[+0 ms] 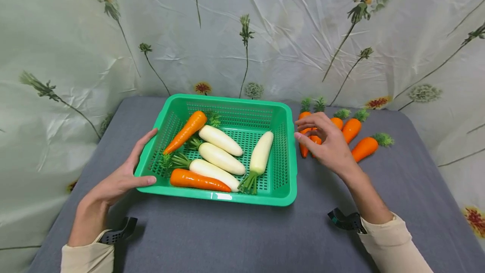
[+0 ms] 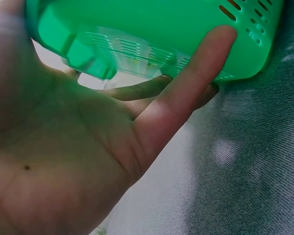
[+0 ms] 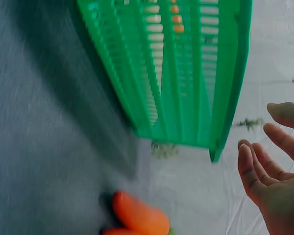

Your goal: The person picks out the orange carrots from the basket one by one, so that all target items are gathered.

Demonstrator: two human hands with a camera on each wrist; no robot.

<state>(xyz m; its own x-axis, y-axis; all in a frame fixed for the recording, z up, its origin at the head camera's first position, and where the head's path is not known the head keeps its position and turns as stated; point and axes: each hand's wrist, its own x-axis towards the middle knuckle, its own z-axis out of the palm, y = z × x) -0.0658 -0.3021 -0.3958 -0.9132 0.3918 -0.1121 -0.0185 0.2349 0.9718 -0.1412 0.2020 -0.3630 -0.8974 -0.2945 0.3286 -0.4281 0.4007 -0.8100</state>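
A green perforated plastic basket sits on the table, holding several white radishes and two carrots. At its left end my left hand grips the basket, thumb at the front-left corner of the rim. In the left wrist view, fingers of the left hand lie against the basket's outer wall. Just beyond the right rim, my right hand hovers with loosely bent fingers and nothing in them. The right wrist view shows the right hand apart from the basket.
Several more carrots with green tops lie on the table right of the basket, some partly hidden behind the right hand. Grey cloth covers the table. A flower-patterned curtain hangs behind it.
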